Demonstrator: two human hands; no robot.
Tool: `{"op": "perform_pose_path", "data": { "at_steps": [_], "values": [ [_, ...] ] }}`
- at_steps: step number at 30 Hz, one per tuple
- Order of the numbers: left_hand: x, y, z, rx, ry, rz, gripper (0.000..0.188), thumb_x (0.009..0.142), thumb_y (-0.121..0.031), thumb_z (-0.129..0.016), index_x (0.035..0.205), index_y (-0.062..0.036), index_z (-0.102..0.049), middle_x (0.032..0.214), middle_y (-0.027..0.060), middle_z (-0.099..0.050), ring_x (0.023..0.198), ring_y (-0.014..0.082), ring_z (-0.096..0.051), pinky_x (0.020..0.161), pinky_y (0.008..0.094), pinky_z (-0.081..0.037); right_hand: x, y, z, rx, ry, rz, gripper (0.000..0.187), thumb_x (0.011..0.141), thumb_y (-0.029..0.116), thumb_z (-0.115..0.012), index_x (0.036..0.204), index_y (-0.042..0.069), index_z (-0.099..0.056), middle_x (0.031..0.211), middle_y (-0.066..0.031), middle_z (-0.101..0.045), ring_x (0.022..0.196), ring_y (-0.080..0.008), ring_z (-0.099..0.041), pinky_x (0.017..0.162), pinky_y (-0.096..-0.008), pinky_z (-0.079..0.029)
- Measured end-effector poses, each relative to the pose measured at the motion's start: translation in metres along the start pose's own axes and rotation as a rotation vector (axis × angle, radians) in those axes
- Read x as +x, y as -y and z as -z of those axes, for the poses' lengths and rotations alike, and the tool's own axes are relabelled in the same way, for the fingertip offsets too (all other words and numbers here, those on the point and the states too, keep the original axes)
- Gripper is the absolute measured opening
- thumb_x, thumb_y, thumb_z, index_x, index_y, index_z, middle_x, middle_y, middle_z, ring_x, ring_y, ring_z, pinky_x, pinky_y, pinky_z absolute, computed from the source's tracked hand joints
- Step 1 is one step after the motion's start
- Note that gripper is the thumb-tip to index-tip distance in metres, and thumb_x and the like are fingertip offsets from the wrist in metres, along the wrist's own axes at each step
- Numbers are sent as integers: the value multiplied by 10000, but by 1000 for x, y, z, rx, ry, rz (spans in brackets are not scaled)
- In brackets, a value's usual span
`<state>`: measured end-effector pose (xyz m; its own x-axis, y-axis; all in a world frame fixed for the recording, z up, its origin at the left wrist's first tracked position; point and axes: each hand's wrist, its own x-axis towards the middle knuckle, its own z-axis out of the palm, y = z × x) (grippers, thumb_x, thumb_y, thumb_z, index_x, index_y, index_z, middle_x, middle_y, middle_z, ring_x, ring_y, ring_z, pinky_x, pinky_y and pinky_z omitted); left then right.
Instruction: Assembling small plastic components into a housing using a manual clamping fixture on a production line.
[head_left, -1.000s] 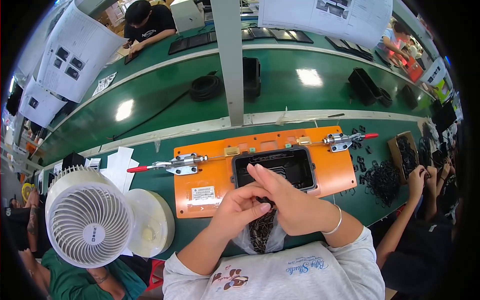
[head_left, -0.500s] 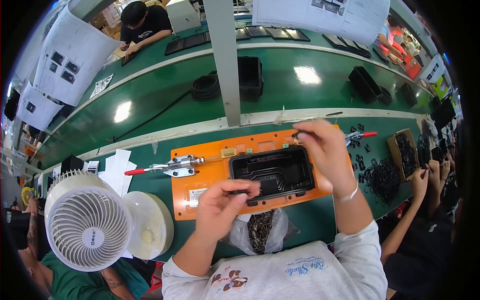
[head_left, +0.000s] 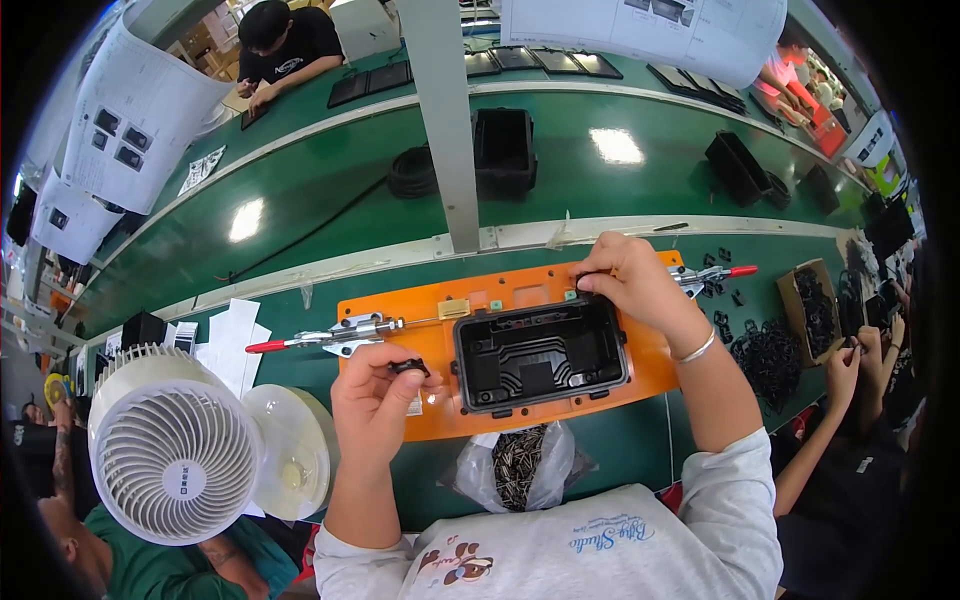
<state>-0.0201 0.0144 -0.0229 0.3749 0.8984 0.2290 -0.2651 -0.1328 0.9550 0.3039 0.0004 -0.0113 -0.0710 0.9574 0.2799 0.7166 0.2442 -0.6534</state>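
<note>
A black plastic box [head_left: 478, 372] without a lid sits in an orange fixture plate [head_left: 440, 425]. My left hand [head_left: 372, 400] is beside the box's left end, its fingers pinching a small black clip-like part [head_left: 409, 367]. At the far right corner of the box, my right hand [head_left: 635, 285] has thumb and fingers pressed together on a small dark piece [head_left: 583, 282], mostly covered by the fingertips. Toggle clamps with red handles flank the plate, the left clamp [head_left: 362, 330] and the right clamp [head_left: 705, 277]. Near the plate's front edge lies a clear bag [head_left: 570, 455] of small metal pins [head_left: 518, 470].
A white fan [head_left: 180, 450] stands at the left by paper sheets [head_left: 232, 345]. On the right are a heap of black clips [head_left: 768, 355] and a cardboard box [head_left: 808, 310]. Beyond a metal post [head_left: 445, 130], a green conveyor surface [head_left: 330, 190] carries black boxes. Other people work around.
My left hand has moved left, from over the box's near edge to beside its left end, still holding the small part. My right hand's fingertips have come down to the box's far right corner.
</note>
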Motion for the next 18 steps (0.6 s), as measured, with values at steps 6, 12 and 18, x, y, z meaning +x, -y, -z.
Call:
{"op": "perform_pose_path", "data": {
  "at_steps": [6, 12, 18],
  "values": [
    [13, -3, -4, 107, 22, -164, 136, 900, 10, -554, 1027, 45, -584, 972, 142, -636, 871, 211, -651, 803, 312, -534, -3, 2, -7, -40, 36, -23, 199, 765, -4, -670, 955, 35, -715, 802, -102, -530, 770, -246, -525, 716, -328, -439],
    [19, -8, -8, 3, 3, -37, 152, 891, 39, -539, 1033, 61, -590, 966, 138, -637, 899, 203, -633, 815, 301, -513, -16, 8, -15, -275, -88, 25, 310, 781, -15, -640, 1082, 51, -670, 885, -121, -508, 854, -273, -504, 784, -337, -425],
    [45, -10, -18, 272, 57, 24, 155, 869, 47, -571, 1023, 43, -590, 903, 102, -645, 838, 161, -634, 760, 272, -504, -27, 18, -4, -150, -194, -127, 446, 826, 6, -611, 1258, 20, -504, 1010, -146, -538, 972, -271, -534, 879, -349, -432]
  ]
}}
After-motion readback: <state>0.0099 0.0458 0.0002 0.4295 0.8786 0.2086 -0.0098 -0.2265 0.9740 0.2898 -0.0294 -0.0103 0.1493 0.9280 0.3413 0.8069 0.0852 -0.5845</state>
